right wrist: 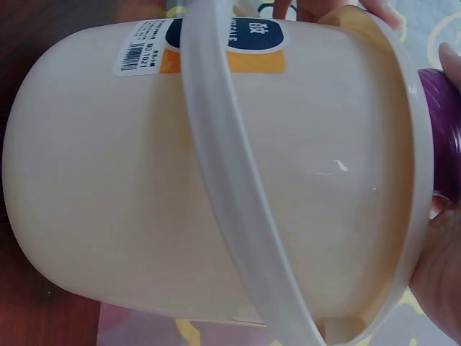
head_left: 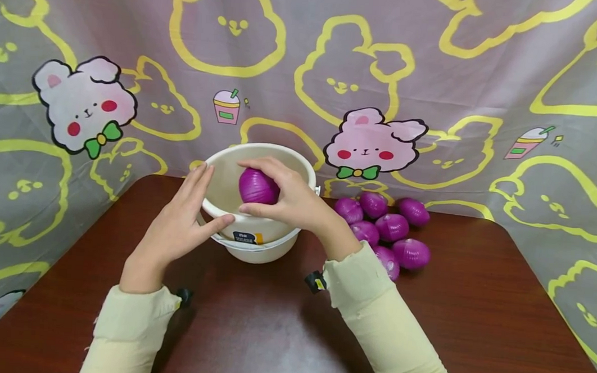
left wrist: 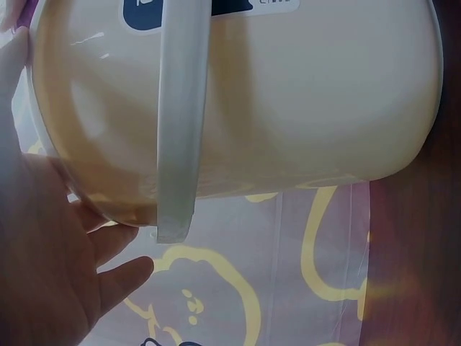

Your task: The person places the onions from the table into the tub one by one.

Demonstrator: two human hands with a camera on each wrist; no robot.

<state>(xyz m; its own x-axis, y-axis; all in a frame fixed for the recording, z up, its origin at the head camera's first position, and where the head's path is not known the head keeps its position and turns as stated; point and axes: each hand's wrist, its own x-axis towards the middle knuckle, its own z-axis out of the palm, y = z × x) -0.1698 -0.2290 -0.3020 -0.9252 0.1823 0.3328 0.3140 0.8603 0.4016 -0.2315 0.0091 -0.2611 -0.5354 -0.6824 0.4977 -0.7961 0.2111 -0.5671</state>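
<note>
Onion (head_left: 255, 189), glossy, round, clasped by right hand (head_left: 298, 199), smooth plastic bucket (head_left: 261, 256) beneath, left hand (head_left: 175, 225) straight-fingered at rim (head_left: 212, 209)

"NO.1021" on the label (right wrist: 148, 52) of the bucket (right wrist: 144, 187).

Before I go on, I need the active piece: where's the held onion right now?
In the head view, the onion is left of centre, in the right hand, at the mouth of the bucket, with the left hand along the bucket's left side.

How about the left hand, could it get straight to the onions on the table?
Probably not directly: the bucket and right arm are between the left hand and the onions.
</note>
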